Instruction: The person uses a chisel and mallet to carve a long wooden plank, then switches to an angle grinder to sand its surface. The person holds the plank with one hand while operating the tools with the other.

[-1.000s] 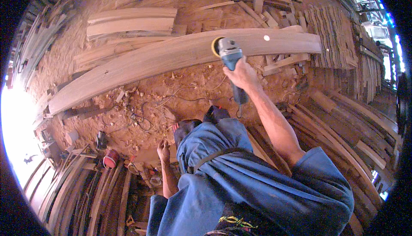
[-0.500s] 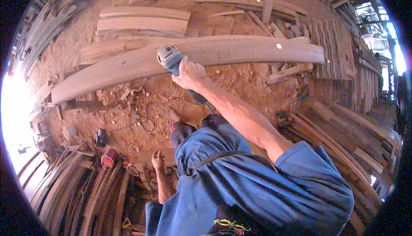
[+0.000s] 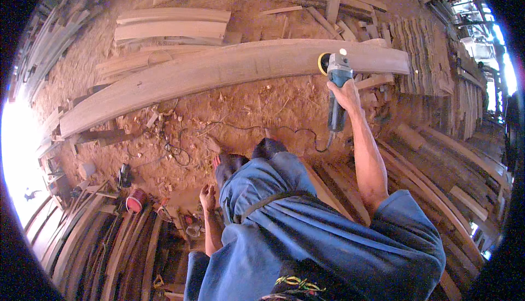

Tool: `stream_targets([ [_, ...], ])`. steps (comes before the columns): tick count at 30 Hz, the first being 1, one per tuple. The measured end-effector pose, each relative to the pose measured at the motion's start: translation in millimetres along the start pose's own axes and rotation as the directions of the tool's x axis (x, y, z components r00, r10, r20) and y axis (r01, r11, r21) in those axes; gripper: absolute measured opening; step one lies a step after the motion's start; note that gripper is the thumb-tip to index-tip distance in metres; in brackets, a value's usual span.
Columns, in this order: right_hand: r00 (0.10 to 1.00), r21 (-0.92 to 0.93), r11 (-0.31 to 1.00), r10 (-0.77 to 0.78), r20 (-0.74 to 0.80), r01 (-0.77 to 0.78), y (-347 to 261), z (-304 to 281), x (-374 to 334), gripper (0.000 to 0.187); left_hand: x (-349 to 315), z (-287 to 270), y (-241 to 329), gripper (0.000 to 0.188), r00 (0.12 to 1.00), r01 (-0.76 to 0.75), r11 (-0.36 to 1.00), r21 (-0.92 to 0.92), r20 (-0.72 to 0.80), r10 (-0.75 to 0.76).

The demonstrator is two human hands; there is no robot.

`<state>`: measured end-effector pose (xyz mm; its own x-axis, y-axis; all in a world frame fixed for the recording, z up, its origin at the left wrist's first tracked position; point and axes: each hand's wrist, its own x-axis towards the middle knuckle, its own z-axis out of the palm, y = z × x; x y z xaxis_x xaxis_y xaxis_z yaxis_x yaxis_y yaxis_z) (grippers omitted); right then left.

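Note:
My right hand (image 3: 345,94) is wrapped round the blue-green body of an angle grinder (image 3: 337,104), at the right part of a long curved wooden plank (image 3: 235,63). The grinder's silver head points away from me. Its dark disc (image 3: 324,64) with a yellow rim is tilted and overlaps the plank's face; I cannot tell whether it touches. A black cord (image 3: 306,131) runs from the grinder's rear across the ground to the left. My left hand (image 3: 207,197) hangs low beside my body, fingers loosely bent and apart, with nothing seen in it.
Short boards (image 3: 172,24) lie stacked beyond the plank. Wavy-edged slabs (image 3: 418,55) stand at the far right. Long timbers (image 3: 104,241) lie near left, with a red bucket (image 3: 136,200) at their ends. More timbers (image 3: 432,180) fill the near right. Wood scraps litter the reddish earth.
My right hand has carried the grinder from the plank's middle to its right part, and the disc's yellow rim now faces left. My left hand has shifted slightly to the right.

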<state>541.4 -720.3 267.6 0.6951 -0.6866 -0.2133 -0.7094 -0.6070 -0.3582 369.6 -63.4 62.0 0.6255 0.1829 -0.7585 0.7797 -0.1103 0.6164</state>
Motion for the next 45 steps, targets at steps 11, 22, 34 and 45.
stream_targets([
  [11, 0.920, -0.053, 0.954, -0.270, 0.283, 0.296, -193, 72, -94, 0.096, 36, -47, 12, 0.050, 0.998, 0.015, 1.000, -0.006, -0.068, -0.016],
  [22, 0.737, 0.111, 0.807, -0.578, 0.349, 0.581, -371, 143, -162, 0.064, 31, -104, -36, 0.049, 0.989, 0.116, 0.991, -0.062, -0.082, -0.121],
  [34, 0.957, -0.034, 0.980, -0.184, 0.222, 0.197, -157, 39, -74, 0.079, 10, -58, -9, 0.051, 0.974, 0.212, 0.975, -0.064, -0.070, -0.217],
  [45, 0.992, 0.019, 0.994, 0.113, -0.064, -0.112, 79, -41, 68, 0.065, 7, 19, 44, 0.057, 0.997, -0.075, 0.970, 0.233, 0.000, 0.077],
])
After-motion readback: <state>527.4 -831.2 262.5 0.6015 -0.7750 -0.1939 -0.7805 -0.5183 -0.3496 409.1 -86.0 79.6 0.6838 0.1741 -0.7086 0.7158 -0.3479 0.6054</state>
